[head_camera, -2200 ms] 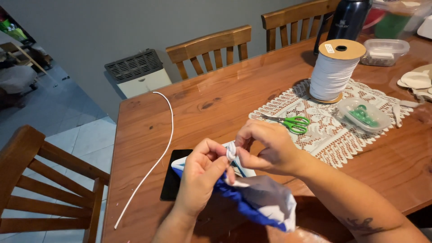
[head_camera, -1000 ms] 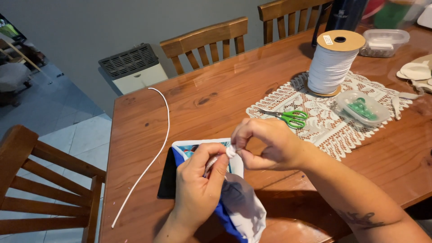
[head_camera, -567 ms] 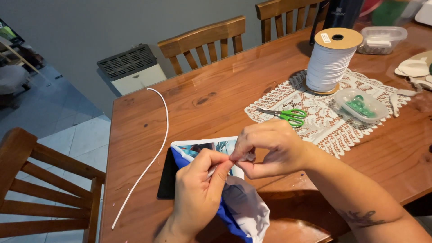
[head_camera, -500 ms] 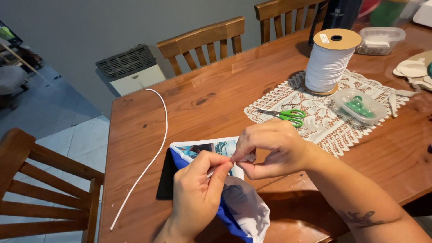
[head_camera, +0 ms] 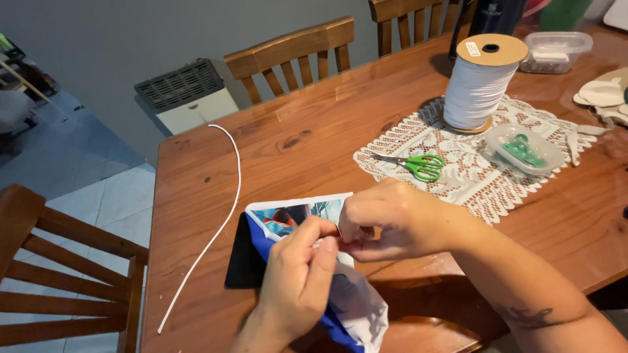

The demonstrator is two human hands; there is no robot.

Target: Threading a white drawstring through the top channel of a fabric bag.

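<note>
Fabric (head_camera: 356, 307), blue and white with a printed panel, is being pinched by both hands, left hand (head_camera: 297, 281) and right hand (head_camera: 392, 222), fingertips pressed together, near the table's (head_camera: 314, 131) front edge, perhaps keeping a fold steady.

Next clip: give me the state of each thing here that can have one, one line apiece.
Left hand: pinching the printed fabric piece.
Right hand: pinching the same fabric edge.
Green scissors: closed, flat on lace mat.
Elastic spool: upright.
Clear box of green bits: lid on.
White cord: loose on table.
</note>
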